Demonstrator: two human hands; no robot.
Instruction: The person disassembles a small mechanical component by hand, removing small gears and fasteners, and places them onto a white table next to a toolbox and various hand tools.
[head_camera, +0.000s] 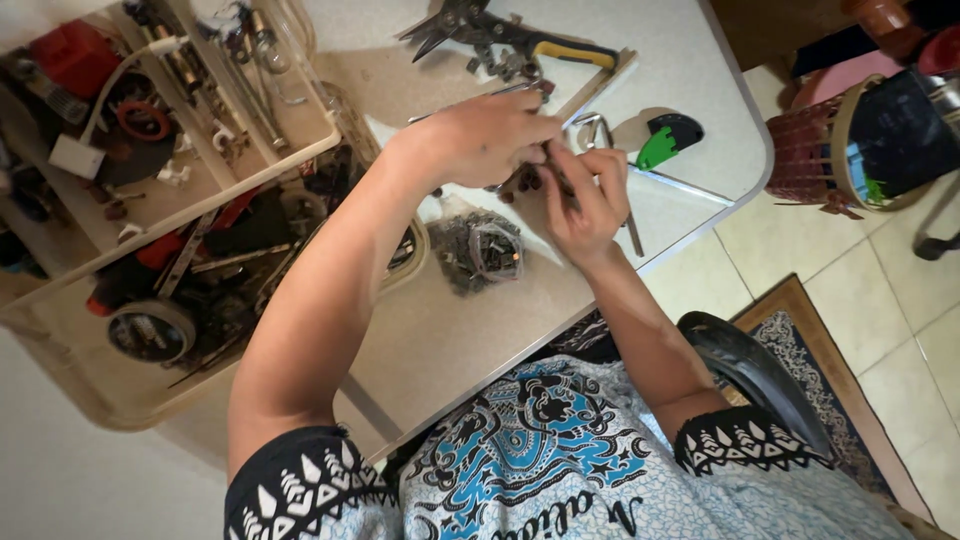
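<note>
Both hands meet at frame centre, above pale table (470, 330); left hand (480, 135) pinches small dark metal part (528, 180), fingers clenched round it; right hand (585, 200) closed on same part from below, fingertips working at it; exact kind of part too small to tell. Step in hand looks like fitting or fiddling small hardware together; next move likely calls for steady pinch and fine twist. Bag of small hardware (480, 250) just below hands; yellow-handled pliers (510, 35) at top centre; open toolbox (150, 200) at left.
</note>
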